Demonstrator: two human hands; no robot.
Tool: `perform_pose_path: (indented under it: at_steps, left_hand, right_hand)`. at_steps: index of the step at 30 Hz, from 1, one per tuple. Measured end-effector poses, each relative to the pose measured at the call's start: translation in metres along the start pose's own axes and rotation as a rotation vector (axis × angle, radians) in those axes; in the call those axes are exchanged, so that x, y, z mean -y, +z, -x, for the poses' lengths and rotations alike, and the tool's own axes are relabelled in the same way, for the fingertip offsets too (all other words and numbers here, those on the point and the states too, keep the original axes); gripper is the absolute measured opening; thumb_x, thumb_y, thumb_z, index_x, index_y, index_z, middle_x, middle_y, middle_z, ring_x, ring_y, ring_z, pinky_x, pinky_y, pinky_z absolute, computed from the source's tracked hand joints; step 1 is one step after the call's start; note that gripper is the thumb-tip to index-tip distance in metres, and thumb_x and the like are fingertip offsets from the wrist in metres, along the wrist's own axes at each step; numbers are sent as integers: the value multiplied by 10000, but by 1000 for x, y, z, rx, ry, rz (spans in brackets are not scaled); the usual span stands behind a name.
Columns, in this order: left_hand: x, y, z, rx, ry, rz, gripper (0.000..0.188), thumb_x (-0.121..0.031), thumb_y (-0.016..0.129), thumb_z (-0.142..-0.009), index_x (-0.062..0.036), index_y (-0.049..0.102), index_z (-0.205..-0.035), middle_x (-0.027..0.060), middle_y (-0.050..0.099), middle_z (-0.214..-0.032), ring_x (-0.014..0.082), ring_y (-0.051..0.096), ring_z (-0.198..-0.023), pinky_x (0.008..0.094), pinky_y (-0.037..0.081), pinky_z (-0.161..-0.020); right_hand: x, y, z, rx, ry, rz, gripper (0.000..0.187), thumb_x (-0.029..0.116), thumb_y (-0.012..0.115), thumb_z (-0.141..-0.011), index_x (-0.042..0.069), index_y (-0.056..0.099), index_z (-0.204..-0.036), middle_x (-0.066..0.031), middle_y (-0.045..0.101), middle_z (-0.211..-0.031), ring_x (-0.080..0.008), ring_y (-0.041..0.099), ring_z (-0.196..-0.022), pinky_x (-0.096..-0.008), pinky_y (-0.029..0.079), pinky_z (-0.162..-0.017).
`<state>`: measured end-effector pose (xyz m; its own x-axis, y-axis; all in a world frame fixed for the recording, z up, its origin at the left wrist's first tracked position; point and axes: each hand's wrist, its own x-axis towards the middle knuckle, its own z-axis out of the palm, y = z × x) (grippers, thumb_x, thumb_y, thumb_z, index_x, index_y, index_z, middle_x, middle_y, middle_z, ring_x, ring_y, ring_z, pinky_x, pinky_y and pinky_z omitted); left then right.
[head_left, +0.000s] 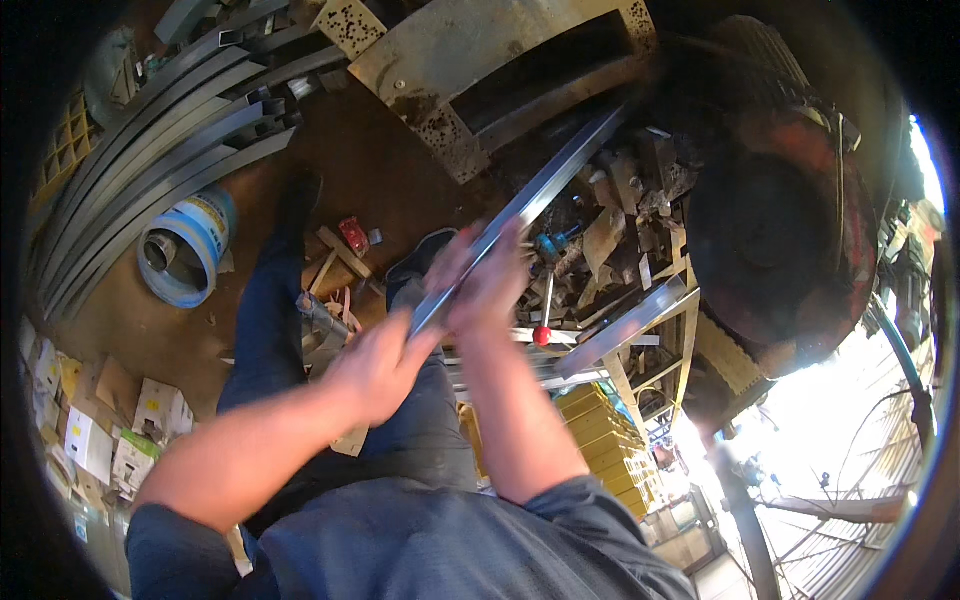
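A long, straight metal bar with a shiny face slants up and to the right in front of my body. My left hand is closed around its near end. Farther along, my right hand grips the same bar, its fingers somewhat smeared by motion. The bar's far end reaches the shadow beside a worn metal machine plate. Just right of my right hand is a lever with a red knob. Metal offcuts lie heaped beyond it.
Curved-looking stacked metal profiles fill the left, beside a blue-and-white bucket. Small boxes sit at lower left. A large red machine with a dark round part stands at right. Yellow crates are below the scrap frame.
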<state>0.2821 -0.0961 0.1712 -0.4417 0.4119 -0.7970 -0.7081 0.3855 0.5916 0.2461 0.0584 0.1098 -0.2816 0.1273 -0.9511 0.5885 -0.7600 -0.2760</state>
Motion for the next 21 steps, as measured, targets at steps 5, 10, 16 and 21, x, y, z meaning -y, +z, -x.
perform_pose_path:
  at_steps: [5,10,16,21]
  left_hand:
    - [7,14,-14,-10,-44,4,427,-367,553,-1123,35,617,-1249,354,702,-1091,545,681,-1092,555,540,-907]
    - [8,-2,9,-12,-57,-35,427,-400,561,-1125,21,593,-1190,355,707,-1066,560,671,-1070,582,545,-860]
    - [22,3,6,-30,10,15,405,-386,579,-1114,11,595,-1197,357,706,-1046,558,686,-1038,595,544,-855]
    - [46,-33,17,50,-92,-108,411,-403,580,-1116,-3,605,-1208,326,720,-1058,535,698,-1046,566,570,-868]
  right_hand:
    - [22,-5,-15,-21,28,-57,587,764,489,-1054,180,531,-1013,-9,453,-628,-198,442,-456,-392,406,-469]
    - [-5,1,5,50,14,-33,596,746,451,-1075,167,540,-967,3,432,-624,-201,441,-470,-384,409,-489]
    - [-8,-5,4,38,-17,22,650,835,536,-985,185,516,-977,23,425,-649,-191,436,-488,-362,395,-506]
    - [-39,23,7,12,32,-56,657,836,539,-984,180,502,-986,1,414,-647,-193,420,-494,-378,403,-509]
